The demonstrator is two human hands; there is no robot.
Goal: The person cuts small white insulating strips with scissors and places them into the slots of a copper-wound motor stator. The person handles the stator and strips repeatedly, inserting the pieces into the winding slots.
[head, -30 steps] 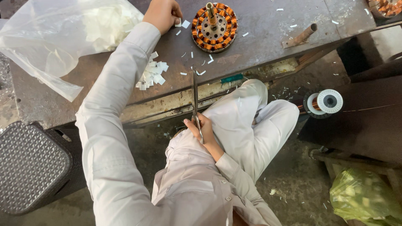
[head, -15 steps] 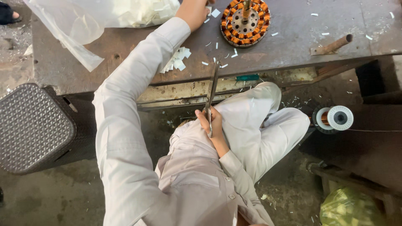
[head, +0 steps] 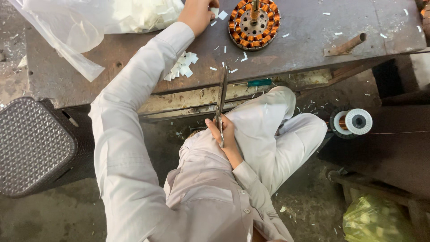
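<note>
My left hand reaches out over the rusty metal table and pinches a small white paper slip beside a round motor stator with orange-copper windings. My right hand rests over my lap, shut on the handle end of a long, thin metal tool that looks like closed scissors. Its tip lies on the table's front edge. A pile of cut white paper slips lies under my left forearm, and loose slips are scattered near the stator.
A clear plastic bag with white paper scraps lies at the table's left. A rusty rod lies at the right. A green-handled screwdriver sits under the table edge. A wire spool, a dark textured stool and a green bag stand on the floor.
The view has tilted down and back, so the table sits higher in frame. Both hands keep their places: left by the stator, right on the long tool.
</note>
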